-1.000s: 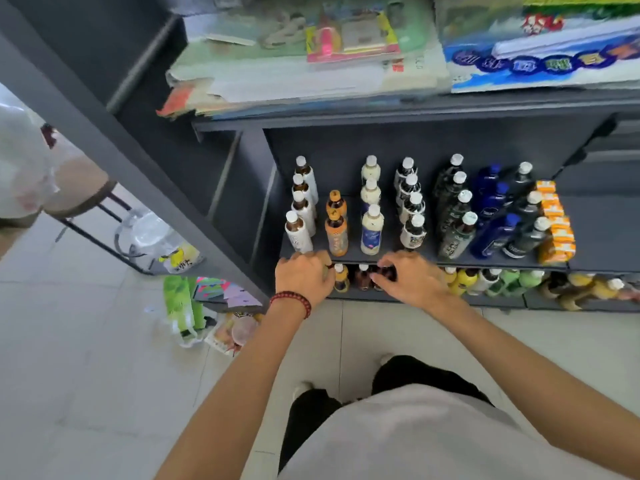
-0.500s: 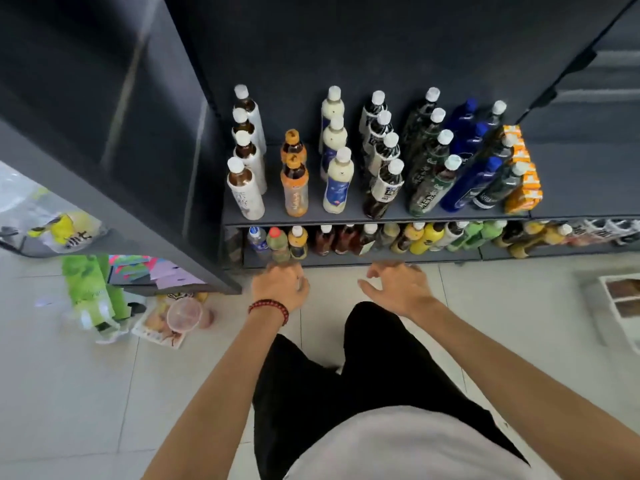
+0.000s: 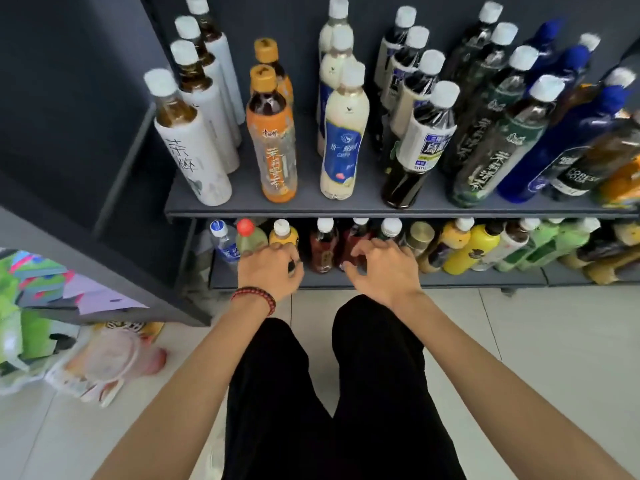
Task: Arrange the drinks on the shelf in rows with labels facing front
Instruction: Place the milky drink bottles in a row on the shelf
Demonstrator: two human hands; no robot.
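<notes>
Two dark shelves hold drink bottles. On the upper shelf (image 3: 346, 212) stand rows: white-sleeved tea (image 3: 194, 150), orange tea (image 3: 273, 147), cream milk tea (image 3: 341, 143), dark oolong (image 3: 415, 150), green-label tea (image 3: 491, 150) and blue bottles (image 3: 554, 147), labels facing me. The lower shelf (image 3: 467, 279) carries a water bottle (image 3: 225, 242), a red-capped green bottle (image 3: 246, 233), a yellow-label bottle (image 3: 282, 232), dark red bottles (image 3: 323, 247) and yellow and green ones (image 3: 478, 247). My left hand (image 3: 268, 270) curls against the yellow-label bottle; its grip is hidden. My right hand (image 3: 382, 268) hovers, fingers apart, before the dark red bottles.
A dark side panel (image 3: 86, 98) closes the shelf on the left. Bags and snack packets (image 3: 86, 358) lie on the tiled floor at the left. My black-trousered knees (image 3: 329, 393) are just below the lower shelf. Orange cartons (image 3: 623, 181) sit at the upper shelf's right end.
The view has dropped and closed in on the shelves. Both hands, pulled back over the floor half a second ago, have moved forward to the lower shelf's front bottles.
</notes>
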